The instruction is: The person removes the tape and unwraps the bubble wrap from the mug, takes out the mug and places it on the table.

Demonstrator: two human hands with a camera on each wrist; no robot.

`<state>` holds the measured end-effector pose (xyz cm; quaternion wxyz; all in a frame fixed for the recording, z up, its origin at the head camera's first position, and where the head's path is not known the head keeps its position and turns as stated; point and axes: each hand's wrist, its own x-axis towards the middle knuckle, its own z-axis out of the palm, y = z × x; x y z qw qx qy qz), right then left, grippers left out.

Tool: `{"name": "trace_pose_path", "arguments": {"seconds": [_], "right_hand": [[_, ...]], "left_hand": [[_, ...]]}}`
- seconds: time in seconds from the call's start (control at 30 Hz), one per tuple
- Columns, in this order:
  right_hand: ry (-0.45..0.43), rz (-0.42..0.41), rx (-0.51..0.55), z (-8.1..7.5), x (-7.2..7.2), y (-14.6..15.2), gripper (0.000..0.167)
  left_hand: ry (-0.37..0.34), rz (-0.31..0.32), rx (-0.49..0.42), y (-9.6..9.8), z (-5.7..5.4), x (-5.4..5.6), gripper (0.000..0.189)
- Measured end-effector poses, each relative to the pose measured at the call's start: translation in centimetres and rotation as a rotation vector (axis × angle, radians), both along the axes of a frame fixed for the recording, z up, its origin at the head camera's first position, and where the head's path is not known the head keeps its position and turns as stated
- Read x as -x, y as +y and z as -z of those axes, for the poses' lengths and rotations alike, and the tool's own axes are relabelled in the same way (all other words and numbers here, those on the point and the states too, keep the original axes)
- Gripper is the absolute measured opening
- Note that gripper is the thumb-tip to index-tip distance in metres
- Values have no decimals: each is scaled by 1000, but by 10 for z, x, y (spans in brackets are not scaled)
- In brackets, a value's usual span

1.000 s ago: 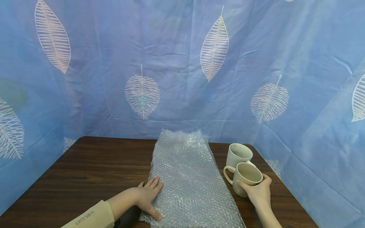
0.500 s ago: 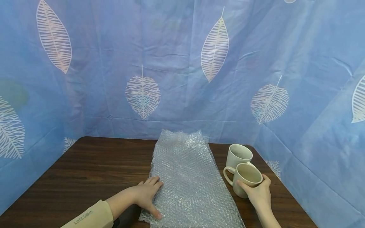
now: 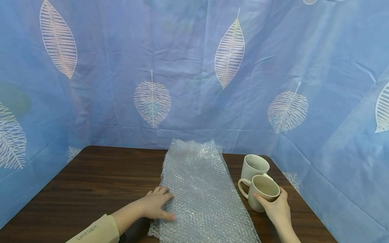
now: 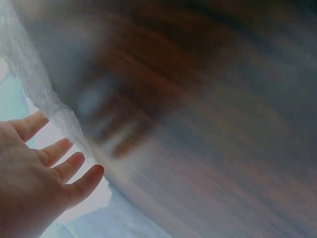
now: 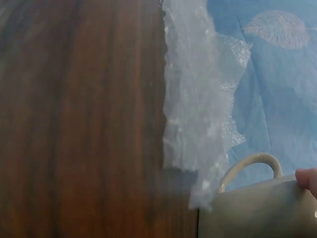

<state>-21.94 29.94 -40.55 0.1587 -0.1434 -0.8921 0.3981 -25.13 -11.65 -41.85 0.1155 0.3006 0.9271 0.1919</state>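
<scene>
A long sheet of bubble wrap (image 3: pixel 203 192) lies lengthwise over the middle of the table. My left hand (image 3: pixel 156 204) is at its left edge, palm down, fingers spread and loosely bent, with nothing held. The left wrist view shows the fingers (image 4: pixel 81 184) beside the wrap's edge (image 4: pixel 62 116); whether they touch it I cannot tell. On the right, my right hand (image 3: pixel 276 207) grips a beige mug (image 3: pixel 256 201) by its body, thumb near the rim. The mug stands upright, handle pointing left. In the right wrist view the mug (image 5: pixel 262 213) and one fingertip appear.
Just behind the beige mug stands a white ribbed mug (image 3: pixel 249 168), partly hidden by it. The dark wooden table (image 3: pixel 121 175) has rounded far corners. Blue leaf-patterned cloth (image 3: pixel 182 101) hangs around its back and sides.
My left hand's fingers have bent a little, and its thumb has shifted up and right over the bubble wrap. The right hand and both mugs stay in place.
</scene>
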Motion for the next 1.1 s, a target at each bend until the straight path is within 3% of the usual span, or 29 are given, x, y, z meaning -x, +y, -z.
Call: {"name": "trace_pose_path", "arguments": {"seconds": [0.17, 0.33, 0.5, 0.67, 0.93, 1.1], "right_hand": [[37, 7, -41, -6, -2, 1, 113], [76, 2, -94, -18, -2, -2, 108], [116, -56, -162, -33, -1, -10, 97], [224, -144, -239, -47, 4, -20, 85], [336, -276, -366, -69, 28, -38, 67], [313, -330, -430, -81, 50, -50, 67]], "left_hand": [[30, -20, -43, -5, -1, 4, 74], [77, -72, -60, -12, -10, 8, 68], [140, -122, -35, -19, -21, 17, 64], [218, -162, -11, -25, -34, 26, 58], [315, -232, 48, -37, -55, 40, 57], [342, -288, 78, -38, -67, 54, 61]]}}
